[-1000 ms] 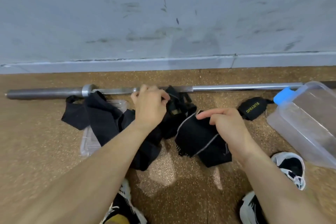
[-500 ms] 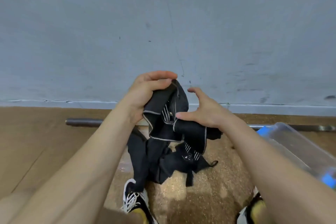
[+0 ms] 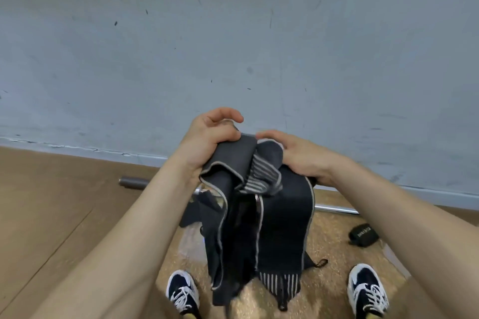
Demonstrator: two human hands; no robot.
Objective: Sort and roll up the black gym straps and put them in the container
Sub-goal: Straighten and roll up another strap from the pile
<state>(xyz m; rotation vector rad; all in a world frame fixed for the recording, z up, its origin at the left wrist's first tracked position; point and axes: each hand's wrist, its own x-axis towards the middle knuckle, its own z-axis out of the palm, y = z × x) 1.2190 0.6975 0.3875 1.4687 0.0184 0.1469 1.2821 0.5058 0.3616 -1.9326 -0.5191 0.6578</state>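
Observation:
A bundle of black gym straps [image 3: 282, 228] with grey edging and striped ends hangs in front of me, well above the floor. My left hand [image 3: 207, 137] grips its top left fold, fingers curled over the fabric. My right hand [image 3: 298, 155] holds the top right part, thumb and fingers wrapped round a strap. A rolled black strap [image 3: 361, 233] with lettering lies on the floor to the right. More black straps [image 3: 197, 212] lie on the floor behind the bundle. The container's clear edge [image 3: 394, 256] shows faintly beside my right forearm.
A steel barbell [image 3: 134, 182] runs along the foot of the grey wall [image 3: 233, 46]. My two shoes [image 3: 182, 292] stand on the cork mat [image 3: 326, 230]. Wooden floor [image 3: 46, 202] spreads to the left.
Both hands lifted the straps off the floor to chest height. The right hand went from touching the fabric to holding it. The view tilted up toward the wall.

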